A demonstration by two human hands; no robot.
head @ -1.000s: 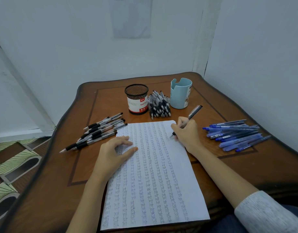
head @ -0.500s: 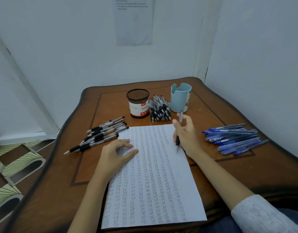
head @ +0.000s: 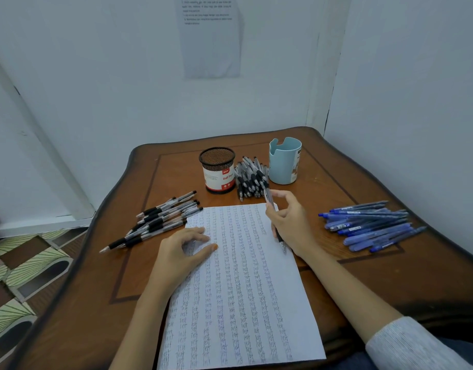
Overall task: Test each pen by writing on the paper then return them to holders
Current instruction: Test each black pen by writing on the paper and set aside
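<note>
A loose fan of black-and-silver pens [head: 160, 222] lies on the left of the brown wooden table [head: 96, 303], probably a batch kept clear of the writing. The left hand [head: 180, 252] rests on the upper left of the white sheet of paper [head: 243, 303]. Its fingers are bent, with fingertips and flat thumb pressing down, evidently to stop the sheet sliding.

Behind stands the black wire-mesh holder [head: 217, 169]; it looks empty, though its dark inside is hard to read. A heap of black-gripped clear pens [head: 252, 177] lies between it and the pale blue plastic holder [head: 284, 161], whose inside the angle hides.

The right hand [head: 291, 225] pinches the single clear pen [head: 268, 200] between thumb and middle fingers, forefinger lifted. Its tip points back toward the person over the paper's right edge, a carrying hold rather than a writing one. A pile of blue pens [head: 371, 225] lies farthest right.
</note>
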